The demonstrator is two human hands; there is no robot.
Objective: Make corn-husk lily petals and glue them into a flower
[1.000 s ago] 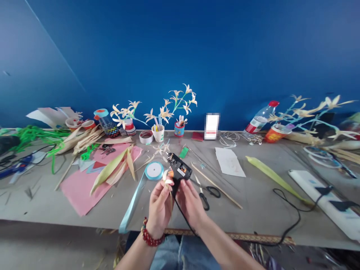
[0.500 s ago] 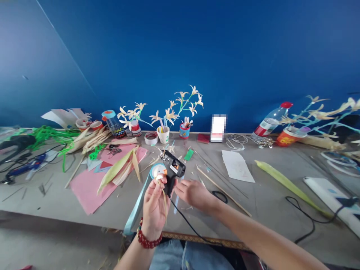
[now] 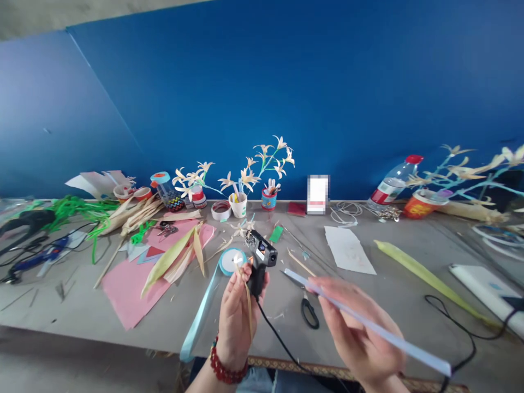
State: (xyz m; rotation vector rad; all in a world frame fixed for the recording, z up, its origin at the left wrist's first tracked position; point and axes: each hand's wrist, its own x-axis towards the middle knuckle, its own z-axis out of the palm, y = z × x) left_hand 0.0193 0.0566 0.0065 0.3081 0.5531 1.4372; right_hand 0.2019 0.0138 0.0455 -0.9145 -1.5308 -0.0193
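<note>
Pink paper (image 3: pixel 123 297) sat at the left of the frame on the table (image 3: pixel 409 305) with husk strips (image 3: pixel 174 256) on top. Bottom centre, the left hand (image 3: pixel 239 316) had its grip closed round the black glue gun (image 3: pixel 260 262) plus a thin husk strip — right by the ribbon roll (image 3: pixel 232 261). Lower right, the right hand (image 3: pixel 360 341) pinched a long pale-blue stick (image 3: pixel 368 325), slanted above the scissors (image 3: pixel 309 311).

glue gun (image 3: pixel 262 259) – black matt plastic | stick (image 3: pixel 368 325) – pale, smooth, translucent-looking | ribbon (image 3: pixel 200 316) – glossy satin cloth | table (image 3: pixel 82 322) – dull grey, matt | sheet (image 3: pixel 126 295) – pink matt paper
</note>
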